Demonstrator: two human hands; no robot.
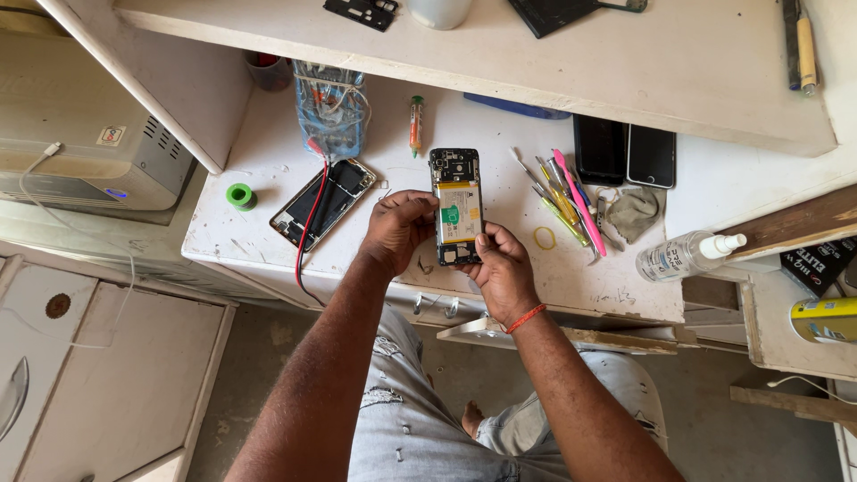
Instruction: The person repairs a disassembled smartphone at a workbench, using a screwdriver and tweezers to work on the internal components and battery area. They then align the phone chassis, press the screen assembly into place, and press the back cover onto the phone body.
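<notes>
An opened phone (456, 206) with its back cover off, showing the battery and circuit boards, is held over the white workbench (268, 161). My left hand (397, 228) grips its left edge. My right hand (503, 268), with an orange band at the wrist, holds its lower right corner. Both hands are closed on the phone. To the left, a second opened phone (323, 203) lies flat on the bench with a red wire across it.
Tweezers and pry tools (566, 198) lie right of the held phone, then two dark phones (625, 153), a grey cloth (635, 212) and a spray bottle (686, 256). A green tape roll (239, 195), plastic bag (329, 109), syringe tube (416, 125) and overhead shelf (500, 45).
</notes>
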